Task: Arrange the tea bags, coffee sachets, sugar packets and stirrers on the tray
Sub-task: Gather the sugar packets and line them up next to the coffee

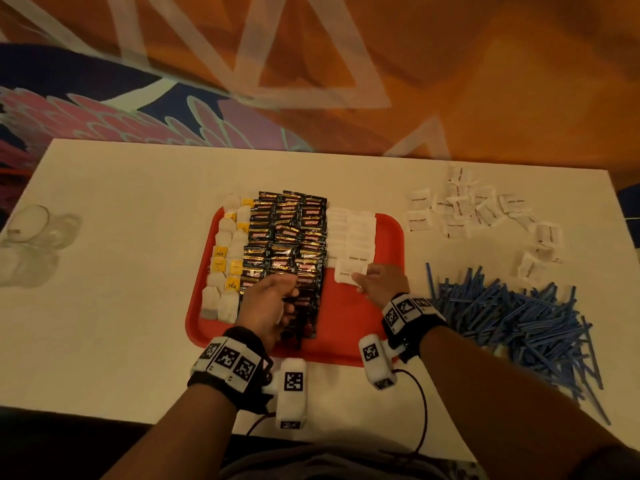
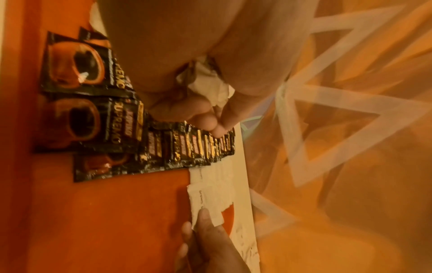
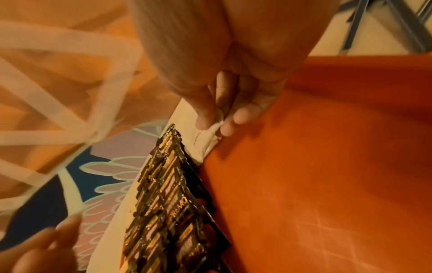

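Head | right hand (image 1: 381,284) pinches flat paper sugar packet (image 1: 348,271) | smooth red tray (image 1: 388,233)

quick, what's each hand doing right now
Left hand: curled round crumpled white paper packets, above the black coffee sachets.
Right hand: pinching a white paper brown-sugar packet.

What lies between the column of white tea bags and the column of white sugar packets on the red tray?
Overlapping black coffee sachets fill the stretch between the tea bags and sugar packets on the red plastic tray, in the head view.
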